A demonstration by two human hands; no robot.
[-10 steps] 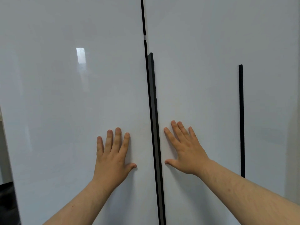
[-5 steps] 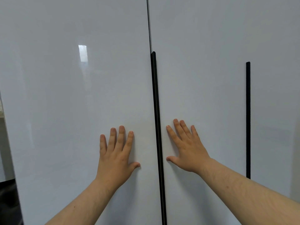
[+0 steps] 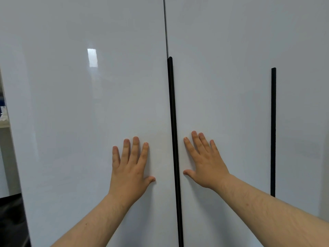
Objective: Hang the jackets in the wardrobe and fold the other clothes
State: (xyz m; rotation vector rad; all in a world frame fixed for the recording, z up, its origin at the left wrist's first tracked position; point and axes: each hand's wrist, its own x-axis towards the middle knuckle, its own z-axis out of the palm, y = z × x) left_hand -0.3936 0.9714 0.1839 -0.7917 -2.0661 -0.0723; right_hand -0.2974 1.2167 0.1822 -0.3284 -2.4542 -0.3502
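Two glossy white wardrobe doors fill the head view. My left hand [image 3: 130,168] lies flat with straight fingers on the left door [image 3: 80,122]. My right hand [image 3: 204,163] presses flat on the right door [image 3: 222,86]. A long black handle strip [image 3: 173,122] runs down the seam between them, and the doors meet there with no gap. No jackets or other clothes are visible.
A second black handle strip [image 3: 273,131] runs down the right side of the right door. At the far left edge a pale shelf [image 3: 3,122] and something dark [image 3: 10,220] below it show past the wardrobe's side.
The dark gap at the seam has narrowed until the doors sit flush. Both hands stay flat on the doors, having pressed them inward.
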